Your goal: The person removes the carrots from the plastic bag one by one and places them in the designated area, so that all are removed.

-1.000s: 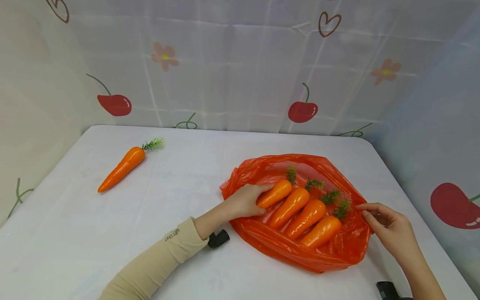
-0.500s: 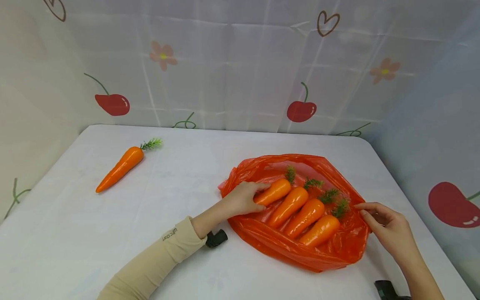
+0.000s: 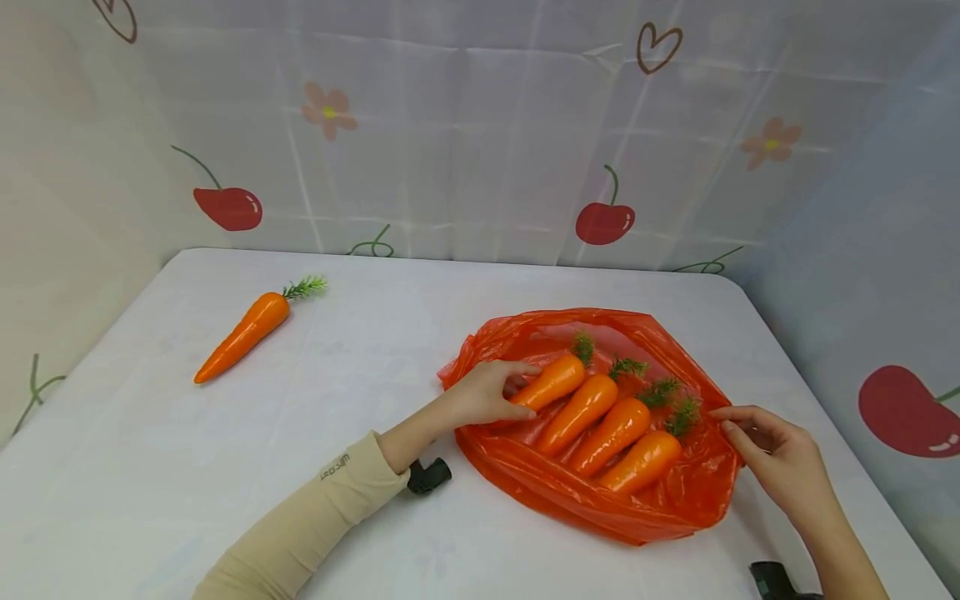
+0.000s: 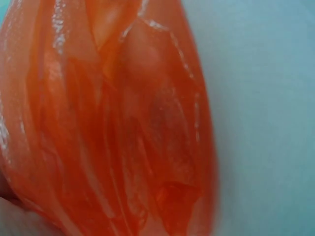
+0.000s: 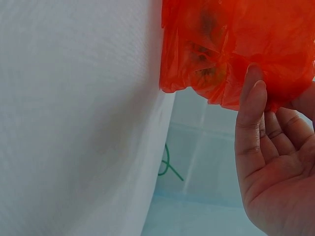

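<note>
In the head view a red plastic bag lies spread with its mouth facing up. Several orange carrots with green tops rest side by side in it. My left hand reaches over the bag's left rim, its fingers and thumb spread loosely beside the leftmost carrot. At the right rim, my right hand pinches the bag's edge between thumb and fingers. The right wrist view shows that grip from below, with the fingers at the bag's corner. Bag folds fill much of the left wrist view.
A single carrot with a green top lies at the back left of the white table. Behind the table hangs a curtain printed with cherries and flowers. Dark wrist cameras show under both wrists.
My left hand has drawn slightly left and loosened from the leftmost carrot. The right hand keeps its pinch on the bag's rim, and the carrots lie where they were.
</note>
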A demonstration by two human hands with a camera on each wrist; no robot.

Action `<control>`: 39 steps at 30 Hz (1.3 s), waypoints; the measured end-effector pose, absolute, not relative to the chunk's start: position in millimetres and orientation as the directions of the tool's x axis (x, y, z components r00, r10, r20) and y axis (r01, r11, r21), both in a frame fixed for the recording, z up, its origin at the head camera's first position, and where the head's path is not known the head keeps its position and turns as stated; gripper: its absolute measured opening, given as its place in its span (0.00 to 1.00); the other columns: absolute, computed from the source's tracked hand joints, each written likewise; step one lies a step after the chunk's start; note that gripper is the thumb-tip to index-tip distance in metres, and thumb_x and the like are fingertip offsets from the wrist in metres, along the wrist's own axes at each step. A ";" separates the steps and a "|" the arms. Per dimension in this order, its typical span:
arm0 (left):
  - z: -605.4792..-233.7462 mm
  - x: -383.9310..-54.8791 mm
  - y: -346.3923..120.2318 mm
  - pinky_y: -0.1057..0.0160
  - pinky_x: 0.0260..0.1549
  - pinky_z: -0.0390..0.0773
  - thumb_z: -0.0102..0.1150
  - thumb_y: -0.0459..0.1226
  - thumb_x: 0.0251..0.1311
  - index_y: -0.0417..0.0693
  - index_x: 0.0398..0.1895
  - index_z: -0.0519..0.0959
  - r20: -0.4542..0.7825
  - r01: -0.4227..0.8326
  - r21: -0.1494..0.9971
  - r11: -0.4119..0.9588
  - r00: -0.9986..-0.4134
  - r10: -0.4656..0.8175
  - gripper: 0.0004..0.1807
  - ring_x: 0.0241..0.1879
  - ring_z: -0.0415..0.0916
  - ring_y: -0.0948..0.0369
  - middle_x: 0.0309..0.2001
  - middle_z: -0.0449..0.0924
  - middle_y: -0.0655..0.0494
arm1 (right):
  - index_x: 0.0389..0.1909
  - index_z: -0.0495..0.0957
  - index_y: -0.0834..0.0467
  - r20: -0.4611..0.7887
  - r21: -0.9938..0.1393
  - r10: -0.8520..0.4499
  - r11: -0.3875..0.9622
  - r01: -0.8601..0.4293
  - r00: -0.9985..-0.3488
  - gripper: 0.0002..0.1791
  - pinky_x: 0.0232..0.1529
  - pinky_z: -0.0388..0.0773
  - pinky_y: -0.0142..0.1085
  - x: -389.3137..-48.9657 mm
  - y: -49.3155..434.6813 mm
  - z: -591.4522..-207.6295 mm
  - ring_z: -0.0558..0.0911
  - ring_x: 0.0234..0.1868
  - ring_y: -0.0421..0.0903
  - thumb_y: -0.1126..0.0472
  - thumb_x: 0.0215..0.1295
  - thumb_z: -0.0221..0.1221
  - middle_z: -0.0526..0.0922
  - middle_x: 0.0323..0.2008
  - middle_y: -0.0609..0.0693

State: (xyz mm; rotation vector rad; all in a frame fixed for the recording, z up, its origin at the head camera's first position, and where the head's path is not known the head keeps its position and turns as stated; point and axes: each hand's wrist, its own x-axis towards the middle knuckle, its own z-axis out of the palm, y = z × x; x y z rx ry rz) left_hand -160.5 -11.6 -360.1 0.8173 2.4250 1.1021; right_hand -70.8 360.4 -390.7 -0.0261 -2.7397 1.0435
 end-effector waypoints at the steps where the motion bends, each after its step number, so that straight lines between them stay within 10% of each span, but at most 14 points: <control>1: -359.9 -160.3 -11.9 0.68 0.43 0.74 0.68 0.38 0.53 0.47 0.62 0.71 -0.081 0.353 0.772 0.529 -0.771 0.632 0.32 0.47 0.73 0.60 0.49 0.77 0.54 | 0.48 0.79 0.58 0.188 -0.660 0.090 0.749 -0.058 -0.978 0.13 0.26 0.78 0.29 -71.1 361.0 -391.0 0.78 0.28 0.38 0.56 0.68 0.54 0.79 0.41 0.51; 39: -323.3 -152.5 -56.5 0.62 0.46 0.75 0.65 0.35 0.56 0.47 0.64 0.69 0.056 0.226 0.956 0.188 -0.767 0.639 0.30 0.52 0.71 0.59 0.55 0.73 0.55 | 0.49 0.79 0.50 0.198 -0.650 0.091 0.758 -0.061 -0.976 0.15 0.27 0.79 0.31 -79.8 383.8 -417.3 0.78 0.29 0.41 0.49 0.68 0.54 0.78 0.42 0.49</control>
